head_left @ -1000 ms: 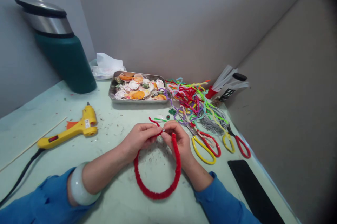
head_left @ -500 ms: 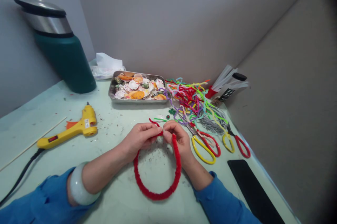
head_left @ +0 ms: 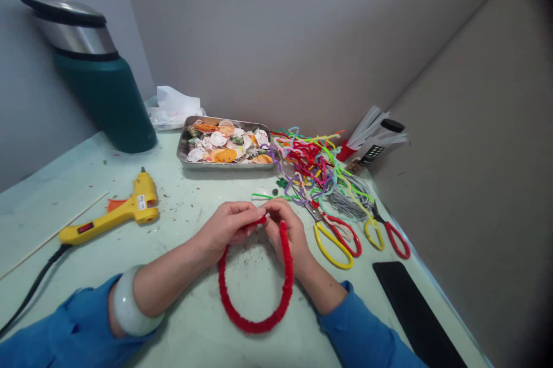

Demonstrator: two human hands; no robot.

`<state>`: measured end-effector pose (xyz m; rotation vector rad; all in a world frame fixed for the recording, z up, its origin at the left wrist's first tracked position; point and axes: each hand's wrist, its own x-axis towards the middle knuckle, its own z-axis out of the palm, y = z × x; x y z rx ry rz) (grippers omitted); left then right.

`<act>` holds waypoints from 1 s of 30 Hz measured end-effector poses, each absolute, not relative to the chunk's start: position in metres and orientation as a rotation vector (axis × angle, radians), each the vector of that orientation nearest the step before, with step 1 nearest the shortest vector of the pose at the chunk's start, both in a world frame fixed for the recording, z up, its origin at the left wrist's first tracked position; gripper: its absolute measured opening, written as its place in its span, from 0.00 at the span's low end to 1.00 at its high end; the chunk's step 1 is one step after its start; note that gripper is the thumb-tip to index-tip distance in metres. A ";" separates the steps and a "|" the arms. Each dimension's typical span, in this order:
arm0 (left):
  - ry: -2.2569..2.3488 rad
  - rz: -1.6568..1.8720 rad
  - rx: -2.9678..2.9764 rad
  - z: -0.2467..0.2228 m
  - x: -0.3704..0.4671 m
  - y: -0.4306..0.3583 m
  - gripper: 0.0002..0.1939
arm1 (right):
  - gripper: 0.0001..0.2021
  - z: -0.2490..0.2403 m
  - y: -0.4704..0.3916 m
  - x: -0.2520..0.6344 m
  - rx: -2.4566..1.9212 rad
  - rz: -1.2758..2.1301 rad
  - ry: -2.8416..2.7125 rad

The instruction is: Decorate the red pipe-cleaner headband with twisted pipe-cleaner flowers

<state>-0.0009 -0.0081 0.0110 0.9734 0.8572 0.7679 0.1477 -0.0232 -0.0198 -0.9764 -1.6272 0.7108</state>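
A headband (head_left: 256, 326) wrapped in fuzzy red pipe cleaner hangs in a U below my hands, over the table. My left hand (head_left: 233, 224) is closed, pinching one end of it between thumb and fingers. A small pale tip pokes out of the red wrap there. Curled around that same tip, my right hand (head_left: 285, 227) has its fingertips close against the left ones. The other end of the headband stands up in front of my right palm. The right fingertips are partly hidden, as is the pipe cleaner's loose end.
A yellow glue gun (head_left: 133, 207) lies left, near a teal bottle (head_left: 103, 100). Behind my hands is a metal tray (head_left: 224, 166) of shells. Rightward are tangled pipe cleaners (head_left: 311, 160), scissors (head_left: 332, 244), more scissors (head_left: 397, 239) and a flat black object (head_left: 415, 310).
The red loose end that stuck up above my left hand no longer shows. My right fingers have moved slightly left, and the headband's curve has shifted a little left and down.
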 end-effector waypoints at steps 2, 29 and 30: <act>0.836 0.775 0.964 0.009 -0.001 -0.007 0.17 | 0.04 -0.019 -0.023 0.149 -1.007 0.647 -1.635; 0.848 0.865 0.930 0.000 -0.003 -0.004 0.15 | 0.07 -0.017 -0.029 0.151 -1.091 0.757 -1.589; 0.838 0.863 0.923 0.000 -0.004 -0.004 0.15 | 0.08 -0.017 -0.029 0.152 -1.072 0.800 -1.575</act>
